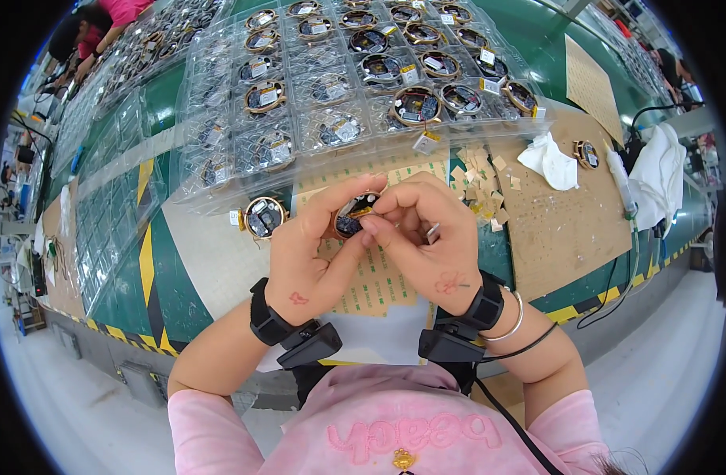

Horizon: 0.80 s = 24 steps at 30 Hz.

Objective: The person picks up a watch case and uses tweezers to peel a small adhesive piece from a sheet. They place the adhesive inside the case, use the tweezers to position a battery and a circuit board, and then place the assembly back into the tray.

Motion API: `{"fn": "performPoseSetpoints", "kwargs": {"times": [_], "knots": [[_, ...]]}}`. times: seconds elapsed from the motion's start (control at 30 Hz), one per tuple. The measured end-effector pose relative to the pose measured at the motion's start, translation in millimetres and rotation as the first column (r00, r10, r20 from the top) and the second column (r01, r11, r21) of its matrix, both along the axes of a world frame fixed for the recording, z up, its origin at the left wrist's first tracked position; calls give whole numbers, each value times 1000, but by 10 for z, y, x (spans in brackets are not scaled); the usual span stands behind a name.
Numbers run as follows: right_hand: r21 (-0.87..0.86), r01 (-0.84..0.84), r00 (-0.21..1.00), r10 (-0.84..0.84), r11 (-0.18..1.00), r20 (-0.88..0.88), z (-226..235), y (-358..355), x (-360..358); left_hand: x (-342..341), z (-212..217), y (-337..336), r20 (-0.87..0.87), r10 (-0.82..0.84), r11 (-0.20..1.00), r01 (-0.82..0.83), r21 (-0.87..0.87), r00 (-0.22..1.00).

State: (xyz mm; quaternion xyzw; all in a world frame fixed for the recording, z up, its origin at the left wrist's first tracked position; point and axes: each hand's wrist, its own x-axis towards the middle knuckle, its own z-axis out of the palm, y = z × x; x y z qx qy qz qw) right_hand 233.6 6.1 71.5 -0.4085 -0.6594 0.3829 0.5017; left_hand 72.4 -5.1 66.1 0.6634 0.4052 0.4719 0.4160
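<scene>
My left hand (pixel 306 249) curls around a round watch case (pixel 349 225), with its dark circuit board and a bit of yellow film showing. The case is tilted, and my fingers hide part of its rim. At its right edge, my right hand (pixel 438 241) pinches thumb and forefinger together; what sits between the tips is hidden. A small silvery end (pixel 433 232) pokes out by the curled fingers of that hand. Under both hands lies a tan sheet of adhesive backing (pixel 371 285). Left of my left hand rests another open watch case (pixel 264 217) with a small white tag.
Clear plastic trays (pixel 315 150) holding several watch cases span the far side. To the right, small tan squares (pixel 482 186) lie scattered beside a brown board (pixel 561 237). A crumpled white cloth (pixel 549 161) and a single watch case (pixel 586 154) are on that board. Empty clear trays (pixel 114 222) are at left.
</scene>
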Motion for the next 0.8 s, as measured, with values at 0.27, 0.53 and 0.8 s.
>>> {"fn": "performPoseSetpoints", "kwargs": {"times": [0.27, 0.53, 0.8], "knots": [[234, -20, 991, -11, 972, 133, -1, -22, 36, -40, 1, 19, -32, -112, 987, 107, -119, 993], [207, 11, 993, -35, 978, 111, -15, -15, 43, -36, -60, 26, 36, -72, 997, 73, -13, 997], [-174, 30, 998, -38, 984, -41, -158, 2, 32, -19, -37, 6, 236, -53, 943, 127, -309, 970]]}}
